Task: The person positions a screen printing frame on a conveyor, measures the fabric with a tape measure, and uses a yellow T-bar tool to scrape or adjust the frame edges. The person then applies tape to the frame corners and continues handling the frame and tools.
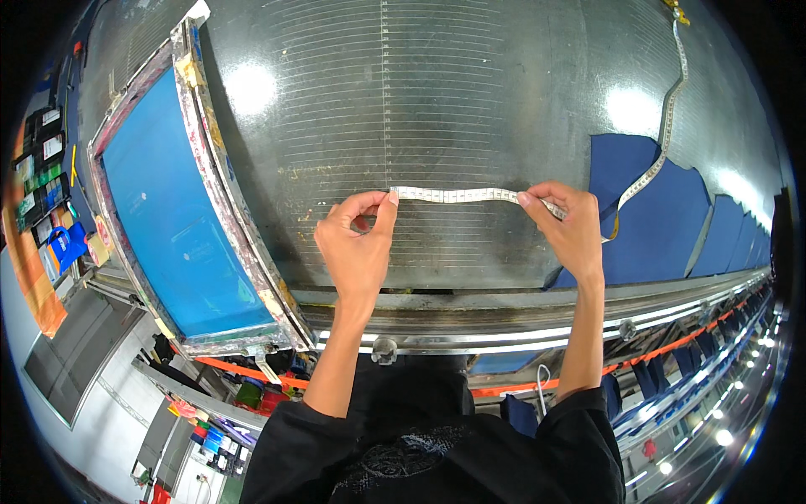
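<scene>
Pinching the tip of a thin, flexible tape measure point(457, 196), the left hand point(357, 256) sits level with the right hand point(574, 237), which nips the strip farther along; the 2 narrow grips likely keep that span nearly straight. It stretches over a dark, glossy counter point(537, 101) ruled with pale lines, the loose length bending across flat navy cloth point(672, 231). Leftward, a paint-crusted frame point(206, 149) borders a smooth blue screen point(172, 214).

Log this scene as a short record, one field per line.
Left hand: pinches one end of the flexible white measuring tape
Right hand: pinches the tape farther along
Surface: glossy grey tabletop with ruled lines
Right side: flat navy-blue cloth pieces, tape trailing across
Left side: paint-stained rectangular frame with a blue panel
</scene>
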Motion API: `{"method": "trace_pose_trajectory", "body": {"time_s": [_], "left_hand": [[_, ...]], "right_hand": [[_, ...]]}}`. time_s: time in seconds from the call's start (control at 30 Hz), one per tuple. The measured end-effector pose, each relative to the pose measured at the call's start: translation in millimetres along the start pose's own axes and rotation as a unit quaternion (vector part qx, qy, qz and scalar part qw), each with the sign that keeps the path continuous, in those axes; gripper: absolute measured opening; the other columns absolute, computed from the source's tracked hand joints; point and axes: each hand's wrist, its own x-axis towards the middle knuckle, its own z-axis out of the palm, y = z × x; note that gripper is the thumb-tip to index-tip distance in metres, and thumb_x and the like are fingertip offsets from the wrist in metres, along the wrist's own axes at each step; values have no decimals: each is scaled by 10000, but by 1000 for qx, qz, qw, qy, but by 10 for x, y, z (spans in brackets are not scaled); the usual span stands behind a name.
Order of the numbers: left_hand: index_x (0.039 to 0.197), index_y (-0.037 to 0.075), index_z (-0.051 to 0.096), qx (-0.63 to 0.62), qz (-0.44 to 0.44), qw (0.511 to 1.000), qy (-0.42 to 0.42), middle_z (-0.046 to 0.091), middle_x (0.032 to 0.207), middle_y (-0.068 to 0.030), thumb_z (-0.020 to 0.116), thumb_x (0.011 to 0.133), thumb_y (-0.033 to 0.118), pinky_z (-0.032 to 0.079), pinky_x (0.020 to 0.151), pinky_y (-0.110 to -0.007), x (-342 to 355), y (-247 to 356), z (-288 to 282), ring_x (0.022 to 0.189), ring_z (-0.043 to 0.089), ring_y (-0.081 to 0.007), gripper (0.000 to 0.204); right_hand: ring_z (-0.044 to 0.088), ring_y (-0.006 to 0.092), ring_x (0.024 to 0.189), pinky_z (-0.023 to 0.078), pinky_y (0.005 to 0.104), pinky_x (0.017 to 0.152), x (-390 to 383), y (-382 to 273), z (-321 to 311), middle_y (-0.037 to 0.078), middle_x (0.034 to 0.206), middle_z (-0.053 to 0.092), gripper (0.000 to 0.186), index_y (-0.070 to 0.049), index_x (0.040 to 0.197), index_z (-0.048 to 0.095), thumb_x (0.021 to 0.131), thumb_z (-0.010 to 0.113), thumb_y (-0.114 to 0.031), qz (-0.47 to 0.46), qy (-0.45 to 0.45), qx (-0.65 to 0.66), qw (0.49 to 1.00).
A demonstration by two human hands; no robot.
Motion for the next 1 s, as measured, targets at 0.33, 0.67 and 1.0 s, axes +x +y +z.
{"method": "trace_pose_trajectory", "body": {"time_s": [0.33,0.67,1.0], "left_hand": [[930,-7,782,-12,-20,1000,-4,751,766,-49,791,926,186,455,624,-245,19,42,10,680,629,-70,193],[896,5,747,21,45,999,20,742,758,-49,798,926,185,458,609,-259,-5,-71,61,661,611,-86,190],[840,57,713,32,57,997,43,686,704,-17,805,911,190,407,705,-313,-24,-69,103,604,548,-122,177]], "right_hand": [[457,56,553,325,281,519,35,-25,40,7,595,586,230,14,907,767,938,774,-213,19,28,-3,999],[509,43,628,377,254,567,43,-25,36,4,660,628,224,35,884,738,935,777,-180,29,16,-16,999],[476,34,561,330,262,512,68,-55,30,10,612,642,226,21,858,731,923,783,-189,38,18,0,999]]}}
